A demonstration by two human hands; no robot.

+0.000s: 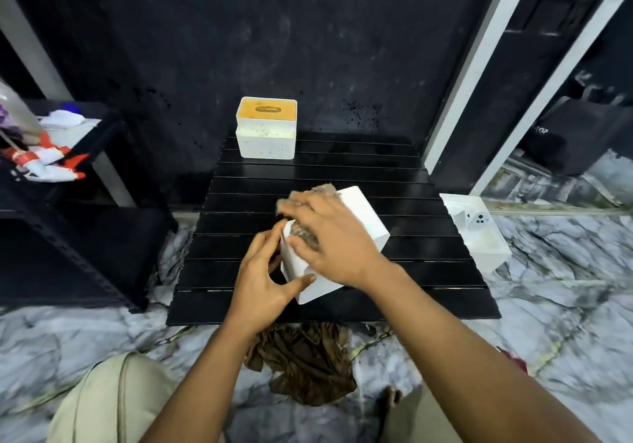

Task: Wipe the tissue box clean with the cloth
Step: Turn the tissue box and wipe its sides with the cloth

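A white tissue box (pixel 366 223) lies tilted on the low black slatted table (pixel 428 271), near its front middle. My right hand (pixel 337 237) is pressed flat on the box's top with a brownish-grey cloth (pixel 323 189) under the palm and fingers; the cloth's edge shows past my fingertips. My left hand (pixel 263 278) grips the box's near left corner, thumb along its front face. Most of the cloth is hidden under my right hand.
A second white tissue box with an orange wooden lid (pixel 266 129) stands at the table's far edge. A brown rag (pixel 305 363) lies on the marble floor by my knees. A black shelf (pixel 68 223) with spray bottles is left; a white container (pixel 479 233) right.
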